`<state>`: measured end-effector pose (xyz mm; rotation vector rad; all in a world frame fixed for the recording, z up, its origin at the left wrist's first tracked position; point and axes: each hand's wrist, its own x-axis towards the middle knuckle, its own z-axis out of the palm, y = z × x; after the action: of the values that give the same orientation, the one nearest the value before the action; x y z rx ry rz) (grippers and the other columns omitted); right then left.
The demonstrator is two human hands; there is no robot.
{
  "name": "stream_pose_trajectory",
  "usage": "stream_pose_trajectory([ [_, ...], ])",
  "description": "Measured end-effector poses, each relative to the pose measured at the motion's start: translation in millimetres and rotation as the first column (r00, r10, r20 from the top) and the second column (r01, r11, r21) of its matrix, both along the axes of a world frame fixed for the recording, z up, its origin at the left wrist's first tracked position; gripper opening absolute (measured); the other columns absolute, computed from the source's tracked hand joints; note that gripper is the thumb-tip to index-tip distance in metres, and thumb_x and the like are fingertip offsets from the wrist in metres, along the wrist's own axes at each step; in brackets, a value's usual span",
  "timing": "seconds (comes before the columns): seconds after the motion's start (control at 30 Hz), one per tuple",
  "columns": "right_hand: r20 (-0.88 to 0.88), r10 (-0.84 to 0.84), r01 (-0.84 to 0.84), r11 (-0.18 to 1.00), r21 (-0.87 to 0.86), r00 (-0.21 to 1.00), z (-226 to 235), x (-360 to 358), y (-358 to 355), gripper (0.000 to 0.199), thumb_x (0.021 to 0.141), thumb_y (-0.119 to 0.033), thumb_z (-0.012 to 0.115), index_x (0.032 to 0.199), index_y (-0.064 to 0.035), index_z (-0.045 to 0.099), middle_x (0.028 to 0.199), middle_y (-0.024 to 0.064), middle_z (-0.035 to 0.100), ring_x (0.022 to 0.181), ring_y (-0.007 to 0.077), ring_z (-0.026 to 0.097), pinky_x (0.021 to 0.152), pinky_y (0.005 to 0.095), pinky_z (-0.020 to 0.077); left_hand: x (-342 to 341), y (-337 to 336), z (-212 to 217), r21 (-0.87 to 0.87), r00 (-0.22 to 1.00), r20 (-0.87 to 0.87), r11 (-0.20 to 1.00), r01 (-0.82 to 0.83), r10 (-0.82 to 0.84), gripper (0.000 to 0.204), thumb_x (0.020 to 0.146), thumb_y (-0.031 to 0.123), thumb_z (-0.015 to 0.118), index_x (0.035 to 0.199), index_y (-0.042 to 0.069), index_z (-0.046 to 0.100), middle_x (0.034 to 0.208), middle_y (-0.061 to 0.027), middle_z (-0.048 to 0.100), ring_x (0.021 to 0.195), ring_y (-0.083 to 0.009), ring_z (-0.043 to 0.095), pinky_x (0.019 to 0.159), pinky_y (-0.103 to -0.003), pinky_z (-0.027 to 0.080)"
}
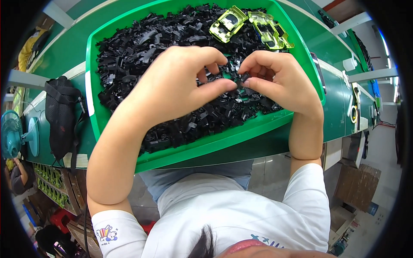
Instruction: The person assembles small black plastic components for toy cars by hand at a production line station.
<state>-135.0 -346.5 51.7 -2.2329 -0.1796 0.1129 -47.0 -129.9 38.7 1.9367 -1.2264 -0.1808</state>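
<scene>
Over the near rim of the green tray (241, 136), both hands meet above the heap of small black plastic parts (142, 56): the left hand (172, 86) and right hand (275, 79) each close a narrow fingertip grip on one small black piece (241, 78) held between them. The heap fills the tray almost wall to wall, leaving little bare floor. At the far rim lie yellow-green translucent car shells (254, 26), and a black bag (62, 116) sits on the green table (344, 112) just left of the tray.

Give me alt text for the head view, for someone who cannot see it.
Two bare hands, the left hand and right hand, meet over a green tray heaped with small black plastic parts, pinching one small black piece between their fingers. Translucent yellow-green toy car bodies lie at the tray's far side, and a black bag sits to the left on the green table.
</scene>
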Motion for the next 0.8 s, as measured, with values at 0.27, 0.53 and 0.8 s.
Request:
stream_pose_trajectory([
  [0.27,0.307,-0.129,0.12,0.992,0.05,0.943,-4,-2,17,0.019,0.08,-0.002,0.07,0.098,-0.0033,0.066,0.074,0.0036,0.065,0.068,0.0081,0.062,0.058,0.0227,0.0468,-3,-6,-4,0.022,0.993,-0.119,1.0,0.0,0.002,0.03,0.08,0.011,0.077,0.106,-0.001,0.068,0.077,-0.0093,0.067,0.065,-0.013,0.063,0.061,-0.026,0.052],
  [0.53,0.247,-0.128,0.073,0.973,0.22,0.961,-5,-1,16,0.018,0.082,-0.003,0.071,0.099,-0.0013,0.067,0.082,0.0035,0.068,0.074,0.0086,0.064,0.064,0.0224,0.0495,2,-3,-5,-0.093,0.987,0.151,0.995,-0.044,0.057,0.029,0.074,0.004,0.079,0.101,-0.001,0.068,0.085,-0.0098,0.067,0.068,-0.0168,0.065,0.062,-0.027,0.054],
  [0.8,0.344,-0.127,0.076,0.985,0.157,0.931,-14,2,15,0.017,0.083,-0.002,0.071,0.099,-0.0006,0.066,0.085,0.0047,0.069,0.075,0.0108,0.065,0.066,0.0238,0.0505,0,-4,-3,-0.117,0.983,0.169,0.992,-0.048,0.067,0.03,0.073,0.006,0.081,0.099,0.0,0.068,0.082,-0.0078,0.064,0.067,-0.0152,0.061,0.062,-0.026,0.052],
])
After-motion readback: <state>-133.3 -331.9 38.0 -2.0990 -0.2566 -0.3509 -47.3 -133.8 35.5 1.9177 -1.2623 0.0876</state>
